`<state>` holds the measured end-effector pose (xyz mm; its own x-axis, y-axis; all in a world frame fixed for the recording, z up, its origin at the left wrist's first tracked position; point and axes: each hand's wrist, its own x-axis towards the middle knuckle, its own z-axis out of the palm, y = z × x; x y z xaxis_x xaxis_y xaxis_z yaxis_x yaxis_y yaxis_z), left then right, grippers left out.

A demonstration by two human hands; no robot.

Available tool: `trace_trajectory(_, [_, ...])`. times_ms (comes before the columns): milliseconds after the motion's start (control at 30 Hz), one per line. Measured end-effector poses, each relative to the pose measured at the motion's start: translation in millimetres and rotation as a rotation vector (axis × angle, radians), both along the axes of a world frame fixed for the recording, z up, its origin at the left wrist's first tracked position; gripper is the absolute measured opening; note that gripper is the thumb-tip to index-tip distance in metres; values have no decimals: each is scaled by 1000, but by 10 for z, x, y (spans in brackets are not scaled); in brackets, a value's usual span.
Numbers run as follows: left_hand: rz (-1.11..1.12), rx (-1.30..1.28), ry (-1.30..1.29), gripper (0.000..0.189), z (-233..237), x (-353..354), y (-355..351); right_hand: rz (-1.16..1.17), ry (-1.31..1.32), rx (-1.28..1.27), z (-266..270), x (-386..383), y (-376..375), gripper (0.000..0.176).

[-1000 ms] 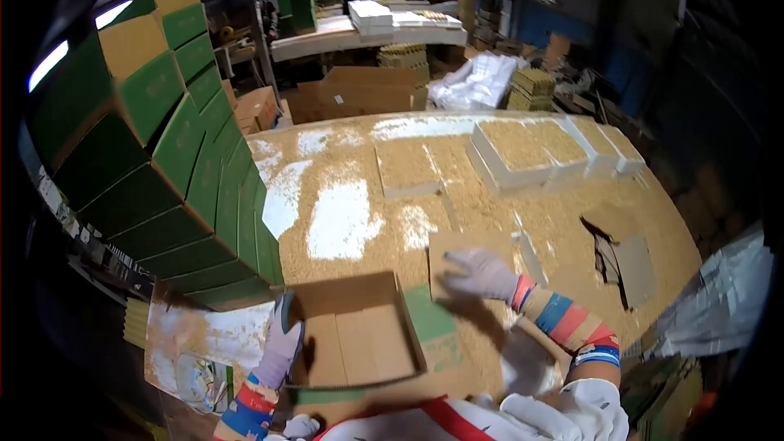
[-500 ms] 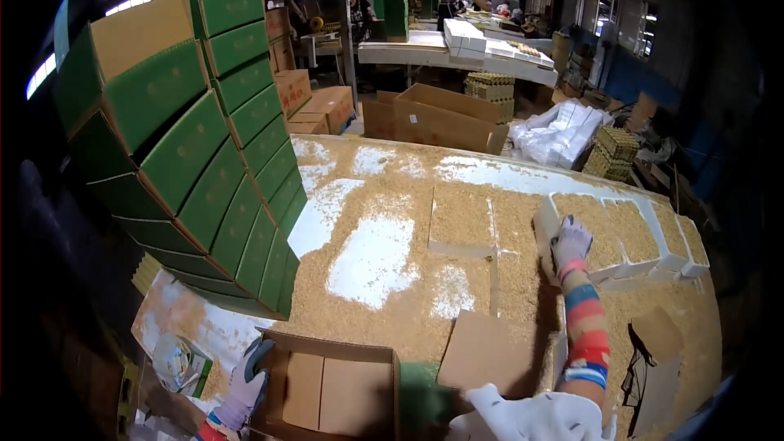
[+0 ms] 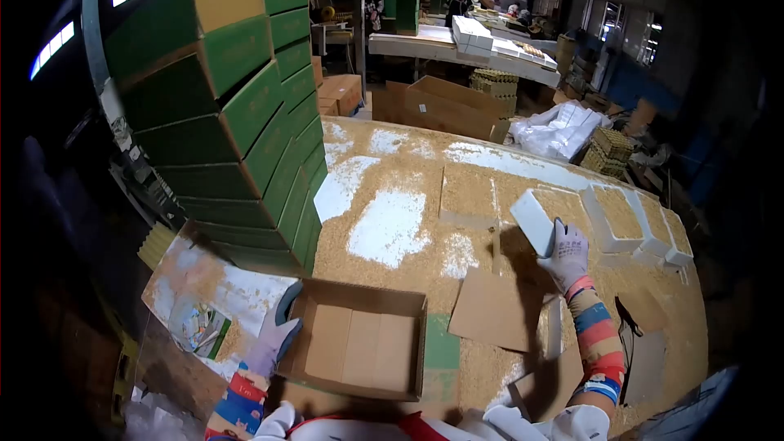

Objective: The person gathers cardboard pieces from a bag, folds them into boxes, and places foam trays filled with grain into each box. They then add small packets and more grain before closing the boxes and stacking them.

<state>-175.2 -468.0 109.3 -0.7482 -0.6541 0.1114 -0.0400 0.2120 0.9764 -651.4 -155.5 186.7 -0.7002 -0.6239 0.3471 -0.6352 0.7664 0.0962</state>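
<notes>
My right hand (image 3: 565, 255), in a pale glove, grips the near end of a white foam box (image 3: 532, 220) topped with sawdust-like filling. That box is tilted and apart from the row of similar filled foam boxes (image 3: 616, 216) to its right. At the lower left my gloved left hand (image 3: 276, 335) holds the left wall of an open cardboard box (image 3: 371, 300). Nothing but its bare brown bottom shows inside. A flat cardboard sheet (image 3: 494, 310) lies on the sawdust between the box and my right hand.
Tall stacks of green cartons (image 3: 237, 122) rise at the left of the sawdust-covered table (image 3: 388, 224). A plastic bag (image 3: 196, 328) lies at the lower left. Beyond the far edge are a large cardboard carton (image 3: 449, 106), egg trays (image 3: 494, 86) and white plastic wrap (image 3: 555, 126). People are in the background.
My right hand has pulled the foam box leftward from its row and tilted it. The open cardboard box, with my left hand on it, appears further up in view; the camera view has shifted too.
</notes>
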Motion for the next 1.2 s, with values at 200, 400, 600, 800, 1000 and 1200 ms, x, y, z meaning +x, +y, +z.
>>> trace_trajectory(200, [-172,6,116,68,-95,-304,71,407,38,-189,1022,2160,-73,88])
trace_trajectory(400, [53,258,-23,42,42,-201,92,819,-4,-411,973,3492,-243,72])
trace_trajectory(600, [79,204,43,31,-201,-42,-146,872,-195,-128,633,3750,-290,78])
trace_trajectory(800, [72,-63,-281,40,95,15,11,818,-355,40,384,3477,-742,67])
trace_trajectory(1000, [118,-62,-153,44,-101,34,-7,876,-594,470,-335,3390,-1032,50])
trace_trajectory(1200, [119,-137,44,35,-274,670,-207,917,-768,421,-787,3118,-1142,39])
